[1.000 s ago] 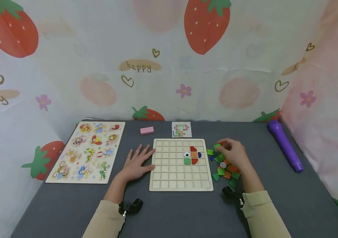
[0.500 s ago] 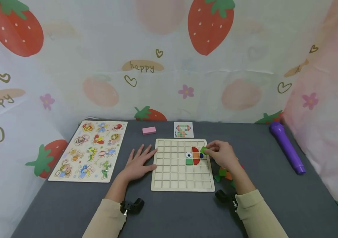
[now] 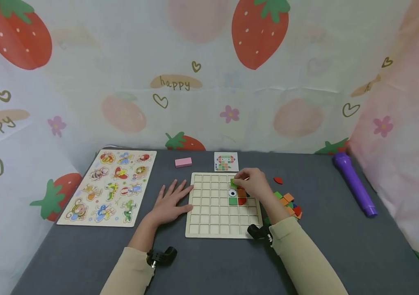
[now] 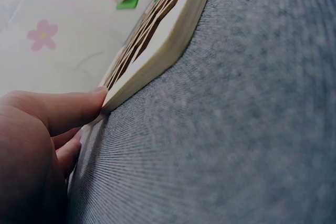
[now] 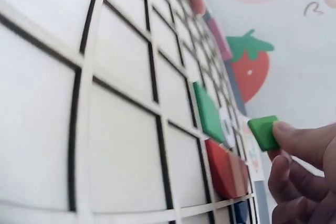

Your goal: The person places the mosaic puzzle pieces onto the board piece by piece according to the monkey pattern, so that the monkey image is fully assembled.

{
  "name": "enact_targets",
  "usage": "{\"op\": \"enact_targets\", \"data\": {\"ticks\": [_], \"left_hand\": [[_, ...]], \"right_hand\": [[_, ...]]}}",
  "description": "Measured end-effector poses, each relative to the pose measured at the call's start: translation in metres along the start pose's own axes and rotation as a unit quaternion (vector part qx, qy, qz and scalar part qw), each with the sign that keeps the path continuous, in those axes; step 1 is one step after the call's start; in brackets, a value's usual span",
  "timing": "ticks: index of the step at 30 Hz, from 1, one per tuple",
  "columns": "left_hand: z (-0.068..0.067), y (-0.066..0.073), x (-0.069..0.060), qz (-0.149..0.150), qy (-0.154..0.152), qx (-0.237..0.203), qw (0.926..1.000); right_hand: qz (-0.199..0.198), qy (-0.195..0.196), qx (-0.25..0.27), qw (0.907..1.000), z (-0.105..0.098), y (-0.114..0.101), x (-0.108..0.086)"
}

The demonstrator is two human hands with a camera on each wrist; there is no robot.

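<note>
My right hand [image 3: 256,184] pinches a green square tile [image 5: 264,132] between thumb and fingers, just above the upper part of the wooden grid board [image 3: 209,221]. Directly below it in the grid are a white eye tile [image 3: 233,193] and a green square [image 3: 233,201]. Beside these sit an orange tile [image 3: 241,193] and a red rounded piece [image 3: 242,201]; a blue piece [image 5: 241,211] shows at their side. My left hand [image 3: 170,207] lies spread on the table, thumb and fingertips touching the board's left edge. The right hand partly hides the board's upper right.
Loose coloured tiles [image 3: 288,199] lie right of the board, with a red piece [image 3: 278,180] apart from them. Behind the board are a small pattern card [image 3: 226,161] and a pink block [image 3: 183,162]. An animal picture board [image 3: 100,196] lies left, a purple cylinder [image 3: 355,184] far right.
From the loose tiles, my right hand has carried the green tile left and over the board, to above the eye tile. The left hand has stayed at the board's edge.
</note>
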State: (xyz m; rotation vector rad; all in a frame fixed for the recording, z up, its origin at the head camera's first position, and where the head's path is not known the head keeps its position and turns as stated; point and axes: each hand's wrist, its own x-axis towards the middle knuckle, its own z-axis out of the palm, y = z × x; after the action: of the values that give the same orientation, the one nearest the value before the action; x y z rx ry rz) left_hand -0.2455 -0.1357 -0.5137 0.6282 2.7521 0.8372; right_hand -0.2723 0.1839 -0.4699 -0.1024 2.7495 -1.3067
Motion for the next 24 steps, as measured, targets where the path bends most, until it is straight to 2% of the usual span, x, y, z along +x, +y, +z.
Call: {"op": "enact_targets", "data": {"ticks": [3,7,13,18,24], "left_hand": [[0.000,0.000,0.001,0.003,0.001,0.000,1.0000],[0.001,0.000,0.001,0.004,0.003,0.001,1.0000],[0.002,-0.002,0.000,-0.001,0.004,0.000,1.0000],[0.004,-0.003,0.000,0.005,0.006,0.001,1.0000],[0.004,-0.003,0.001,0.006,0.007,-0.001,1.0000]], "right_hand": [[0.002,-0.001,-0.016,0.9999,0.005,0.000,0.008],[0.013,-0.011,-0.062,0.9979,0.009,0.003,0.016],[0.038,-0.035,-0.102,0.9934,0.013,0.002,0.019],[0.042,-0.027,-0.088,0.9949,0.012,0.001,0.013],[0.010,0.014,-0.054,0.9984,-0.002,0.005,-0.004]]}}
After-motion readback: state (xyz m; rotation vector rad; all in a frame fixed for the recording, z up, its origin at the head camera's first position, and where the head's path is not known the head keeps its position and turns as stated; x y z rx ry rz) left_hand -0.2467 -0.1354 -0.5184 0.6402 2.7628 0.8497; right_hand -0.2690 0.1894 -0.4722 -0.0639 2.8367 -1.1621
